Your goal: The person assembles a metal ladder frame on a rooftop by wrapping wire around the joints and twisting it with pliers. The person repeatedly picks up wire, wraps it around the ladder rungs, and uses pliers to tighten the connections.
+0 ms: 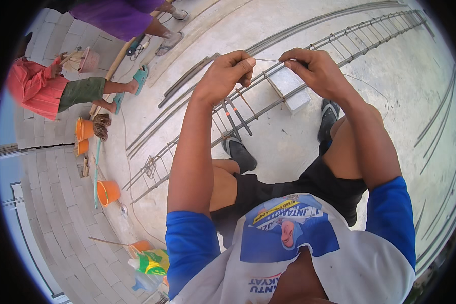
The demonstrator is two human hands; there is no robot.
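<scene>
A thin tie wire [267, 60] is stretched between my two hands above a long rebar cage [269, 107]. My left hand [227, 74] pinches one part of it with thumb and curled fingers. On the other side, my right hand [316, 72] grips it between thumb and fingertips, and a loose length curves away to the right. Beneath the cage sits a pale rectangular block [296, 98]. Pincers [238, 116] with dark handles and orange marks rest across the cage bars, near my left foot.
Loose steel bars [189, 78] lie beyond the cage, and more rods [437, 119] at the right. A person in a red shirt [35, 86] holds a pink bucket [89, 60]; another wears purple [111, 17]. Orange buckets [108, 193] stand along the grey block wall [61, 202].
</scene>
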